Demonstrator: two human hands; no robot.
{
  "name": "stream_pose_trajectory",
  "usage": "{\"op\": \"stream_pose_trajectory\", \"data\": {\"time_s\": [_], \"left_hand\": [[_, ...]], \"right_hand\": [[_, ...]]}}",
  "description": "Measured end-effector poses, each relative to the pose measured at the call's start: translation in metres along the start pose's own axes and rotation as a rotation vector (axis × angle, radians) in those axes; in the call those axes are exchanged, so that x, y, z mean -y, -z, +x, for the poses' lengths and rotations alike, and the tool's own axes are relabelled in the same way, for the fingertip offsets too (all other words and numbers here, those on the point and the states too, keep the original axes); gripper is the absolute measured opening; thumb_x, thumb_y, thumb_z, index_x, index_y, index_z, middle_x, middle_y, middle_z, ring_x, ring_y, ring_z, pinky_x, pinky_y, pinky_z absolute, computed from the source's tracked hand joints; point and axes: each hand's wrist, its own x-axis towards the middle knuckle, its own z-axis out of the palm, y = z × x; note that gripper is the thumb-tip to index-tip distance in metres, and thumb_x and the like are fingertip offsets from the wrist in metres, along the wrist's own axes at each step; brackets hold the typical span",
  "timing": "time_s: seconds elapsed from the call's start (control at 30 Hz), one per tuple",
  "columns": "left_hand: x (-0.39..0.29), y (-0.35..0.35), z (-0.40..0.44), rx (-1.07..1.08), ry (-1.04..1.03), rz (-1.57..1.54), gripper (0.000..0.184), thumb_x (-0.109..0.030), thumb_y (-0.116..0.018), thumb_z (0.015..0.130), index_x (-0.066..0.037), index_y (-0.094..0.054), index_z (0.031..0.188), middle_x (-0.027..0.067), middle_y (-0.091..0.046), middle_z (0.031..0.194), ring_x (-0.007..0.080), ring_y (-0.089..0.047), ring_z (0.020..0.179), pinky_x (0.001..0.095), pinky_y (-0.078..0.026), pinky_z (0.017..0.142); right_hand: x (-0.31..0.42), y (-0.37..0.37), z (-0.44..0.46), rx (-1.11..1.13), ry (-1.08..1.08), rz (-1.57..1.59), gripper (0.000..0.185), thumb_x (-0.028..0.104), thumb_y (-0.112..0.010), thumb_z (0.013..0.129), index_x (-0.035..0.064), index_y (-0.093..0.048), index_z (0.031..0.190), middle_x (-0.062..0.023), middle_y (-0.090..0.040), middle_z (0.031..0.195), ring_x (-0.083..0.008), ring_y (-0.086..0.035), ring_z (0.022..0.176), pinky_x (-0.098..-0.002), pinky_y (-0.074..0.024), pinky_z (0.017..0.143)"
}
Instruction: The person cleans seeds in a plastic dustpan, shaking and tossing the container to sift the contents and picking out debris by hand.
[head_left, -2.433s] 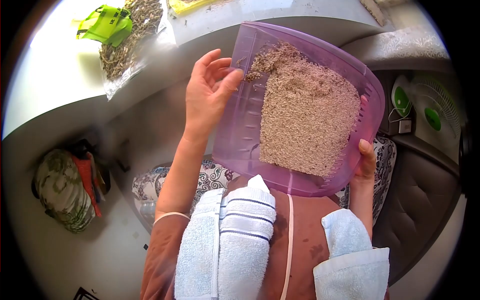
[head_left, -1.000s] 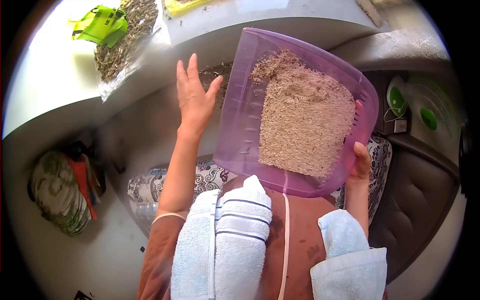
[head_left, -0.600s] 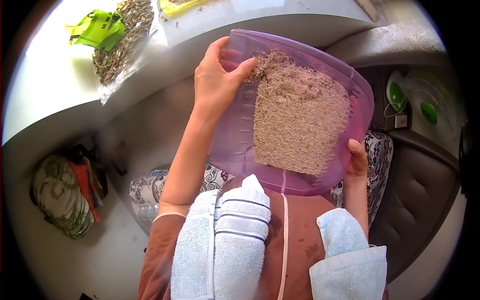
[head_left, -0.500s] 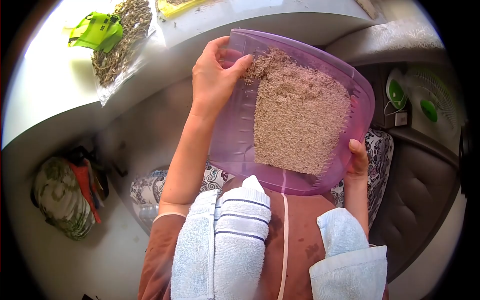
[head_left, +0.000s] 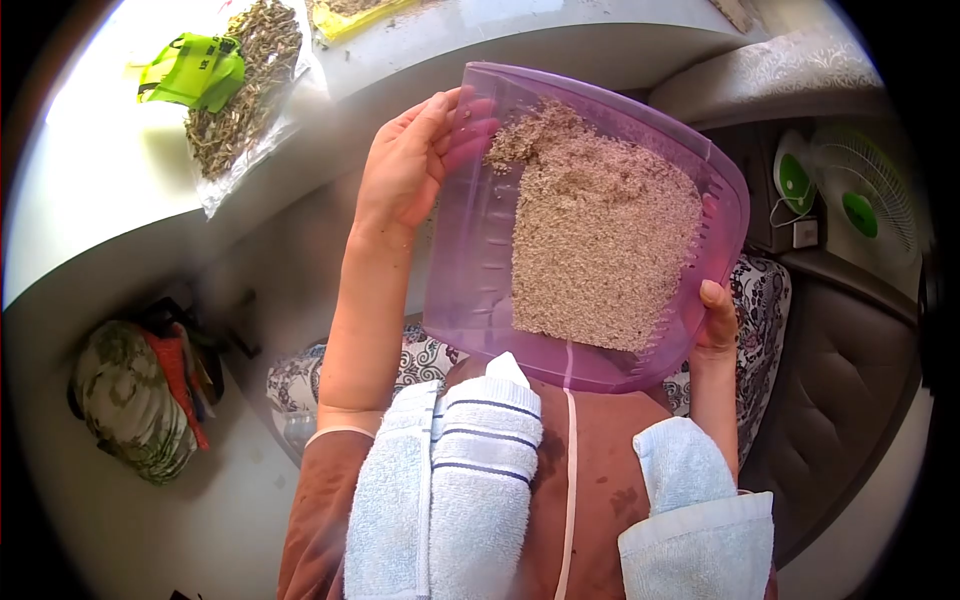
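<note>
A translucent purple tray (head_left: 470, 290) is held tilted above my lap, with a thick bed of small pale grains (head_left: 605, 230) in it. Darker bits lie among the grains near the upper left corner. My right hand (head_left: 718, 318) grips the tray's right side, thumb on the rim and fingers behind the wall. At the upper left edge is my left hand (head_left: 405, 160); its fingers show pink through the plastic behind the wall, and the thumb lies at the rim, closed on the edge.
On the white table (head_left: 110, 200) lies dried brown material (head_left: 245, 100) on clear plastic, beside a green bag (head_left: 195, 72) and a yellow packet (head_left: 350, 18). A fan (head_left: 860, 215) stands right, near a dark padded seat (head_left: 820, 400). A camouflage item (head_left: 135, 410) is at lower left.
My left hand left the tray, swung out with fingers spread, and came back to the grains. Since then its thumb has drawn left off them to the rim. My right hand keeps its hold.
</note>
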Motion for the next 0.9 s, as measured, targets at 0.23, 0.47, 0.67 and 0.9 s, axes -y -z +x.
{"op": "stream_pose_trajectory", "data": {"time_s": [0.23, 0.47, 0.67, 0.9], "left_hand": [[0.002, -0.007, 0.002, -0.066, -0.045, 0.252, 0.033, -0.02, -0.05, 0.099, 0.004, -0.055, 0.122, 0.0169, -0.065, 0.113, 0.0183, -0.067, 0.095, 0.0273, -0.055, 0.081], [0.037, 0.087, 0.012, -0.522, -0.234, 0.62, 0.038, -0.022, -0.05, 0.098, 0.003, -0.052, 0.127, 0.0167, -0.057, 0.126, 0.0213, -0.058, 0.111, 0.0334, -0.047, 0.093], [0.073, 0.079, -0.109, 0.202, 0.122, 0.445, 0.082, -0.02, -0.076, 0.077, -0.002, -0.032, 0.144, 0.0127, -0.043, 0.14, 0.0227, -0.039, 0.132, 0.0366, -0.029, 0.111], [0.081, -0.021, -0.075, -0.285, -0.237, -0.577, 0.036, -0.023, -0.043, 0.092, -0.003, -0.049, 0.122, 0.0121, -0.056, 0.12, 0.0235, -0.051, 0.114, 0.0385, -0.04, 0.1]], "right_hand": [[0.002, -0.005, 0.0, -0.005, -0.03, 0.015, 0.089, 0.02, -0.074, 0.071, 0.0034, -0.027, 0.145, -0.0135, -0.045, 0.138, -0.0291, -0.047, 0.125, -0.0421, -0.0385, 0.107], [-0.005, -0.018, 0.012, 0.019, 0.056, 0.099, 0.082, 0.019, -0.072, 0.072, 0.0009, -0.033, 0.141, -0.0126, -0.048, 0.133, -0.0271, -0.049, 0.123, -0.0385, -0.0392, 0.105], [-0.023, -0.015, 0.048, 0.097, 0.118, 0.183, 0.085, 0.021, -0.071, 0.076, 0.013, -0.025, 0.148, -0.0101, -0.04, 0.143, -0.0281, -0.042, 0.13, -0.0434, -0.0337, 0.11], [-0.04, -0.058, 0.058, 0.041, 0.202, -0.015, 0.088, 0.025, -0.074, 0.075, 0.0094, -0.026, 0.147, -0.0083, -0.04, 0.142, -0.0261, -0.038, 0.132, -0.0428, -0.0316, 0.111]]}}
